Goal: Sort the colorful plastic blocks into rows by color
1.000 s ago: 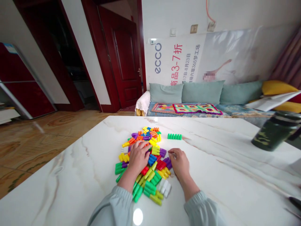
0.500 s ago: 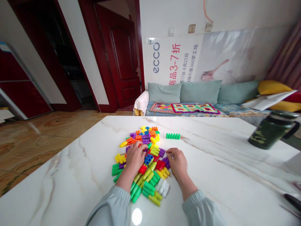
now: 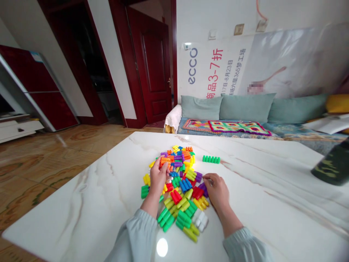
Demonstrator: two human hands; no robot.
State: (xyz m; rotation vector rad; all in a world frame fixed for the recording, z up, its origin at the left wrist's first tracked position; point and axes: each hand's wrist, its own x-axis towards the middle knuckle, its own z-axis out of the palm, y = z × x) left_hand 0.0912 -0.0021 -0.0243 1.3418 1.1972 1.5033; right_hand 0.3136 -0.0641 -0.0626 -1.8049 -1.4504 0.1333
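A pile of coloured plastic building blocks (image 3: 185, 198) with rounded pegs lies on the white marbled table (image 3: 114, 174). At the pile's left side, my left hand (image 3: 158, 176) is closed with thumb and fingers around an orange block (image 3: 165, 161). My right hand (image 3: 218, 189) rests at the right edge of the pile, fingers curled inward; whatever they may hold is hidden. Next to its fingertips lies a purple block (image 3: 203, 189). Blue blocks (image 3: 185, 185) and a red block (image 3: 176, 197) sit between the hands.
Apart from the pile stands a green row of joined blocks (image 3: 211, 159). A dark camouflage mug (image 3: 334, 163) is at the table's right edge. Behind the table is a sofa with pillows (image 3: 247, 107); a red door (image 3: 151, 65) stands further left.
My left hand has lifted slightly and now has an orange block between its fingers. My right hand keeps its place beside the purple blocks. The view has swung left.
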